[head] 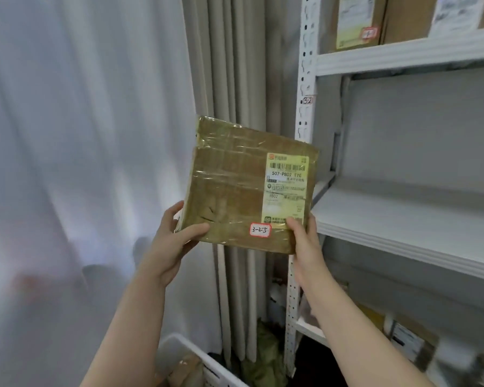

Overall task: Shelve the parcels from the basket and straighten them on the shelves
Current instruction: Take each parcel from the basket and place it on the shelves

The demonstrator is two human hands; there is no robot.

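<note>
Head view shows both hands, the left hand (pixel 176 241) and the right hand (pixel 305 241), pinching the bottom corners of a flat taped parcel (pixel 235 191), held upright before pale curtains (pixel 81 135). Just right stands a white metal shelf (pixel 403 219); a white basket (pixel 185 356) sits below.

Parcel (pixel 229 188): 507-P802, sticker (pixel 260 230) 3-2-5; upright (pixel 305 65) 32.

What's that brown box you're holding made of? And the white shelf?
The flat brown parcel looks like cardboard wrapped in shiny clear tape; glare and wrinkles show on it. The white shelf seems painted metal, smooth with a ribbed front edge, probably.
</note>
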